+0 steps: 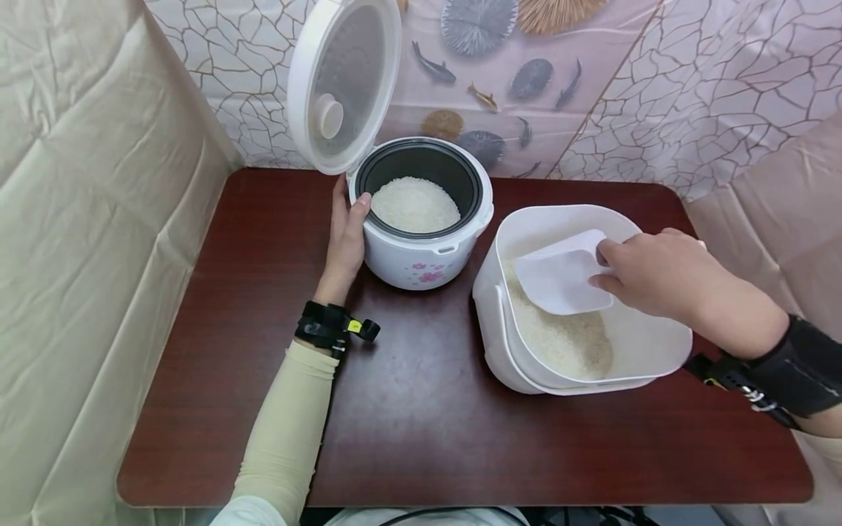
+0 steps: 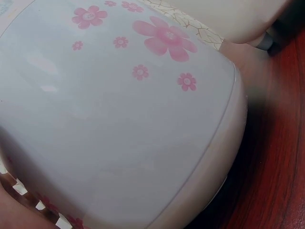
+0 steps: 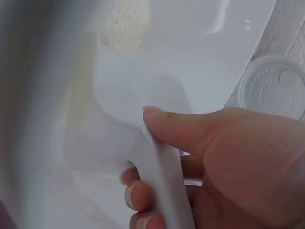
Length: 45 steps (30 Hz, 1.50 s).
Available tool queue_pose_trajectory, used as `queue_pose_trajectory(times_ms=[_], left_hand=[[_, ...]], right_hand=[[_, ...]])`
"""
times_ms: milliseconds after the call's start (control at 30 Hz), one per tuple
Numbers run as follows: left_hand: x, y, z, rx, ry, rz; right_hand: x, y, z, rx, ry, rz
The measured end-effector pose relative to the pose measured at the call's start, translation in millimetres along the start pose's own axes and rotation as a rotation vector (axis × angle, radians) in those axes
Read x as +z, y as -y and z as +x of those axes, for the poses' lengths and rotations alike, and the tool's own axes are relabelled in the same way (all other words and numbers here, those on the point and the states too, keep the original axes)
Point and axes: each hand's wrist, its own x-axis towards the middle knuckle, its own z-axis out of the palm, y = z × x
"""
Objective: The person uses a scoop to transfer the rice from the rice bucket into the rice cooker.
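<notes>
A white rice cooker (image 1: 421, 263) with pink flowers stands with its lid (image 1: 349, 80) raised. White rice (image 1: 416, 205) lies heaped in its dark inner pot (image 1: 378, 173). My left hand (image 1: 343, 241) holds the cooker's left side, its thumb at the rim; in the left wrist view the flowered cooker wall fills most of the picture. A white scoop (image 1: 566, 274) tilts inside the white rice bin (image 1: 503, 351), over the rice there. The right hand (image 1: 664, 274) grips its handle, and the right wrist view shows fingers curled round the handle (image 3: 167, 186) with the thumb on top.
The bin stands to the right of the cooker on a dark red-brown table (image 1: 408, 409). Behind the table hangs a patterned cloth (image 1: 645, 95), with pale padded fabric (image 1: 85, 219) at the left. Dark cables (image 1: 454, 511) run below the front edge.
</notes>
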Motion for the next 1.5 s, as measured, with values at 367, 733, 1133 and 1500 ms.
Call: queue_pose_trajectory(times_ms=[367,733,1133,1500], left_hand=[[-2.2,0.9,0.3,0.007,-0.005,-0.002],[-0.4,2.3,0.0,-0.004,-0.001,0.001],[0.8,2.0,0.2,-0.005,0.006,0.01],[0.1,1.4,0.1,0.002,0.01,-0.021]], right_hand=[[-18,14,-4,-0.109,-0.305,-0.169],[-23,7,5,-0.118,-0.348,-0.149],[-6,6,14,-0.152,-0.352,-0.169],[-3,9,24,-0.173,-0.316,-0.186]])
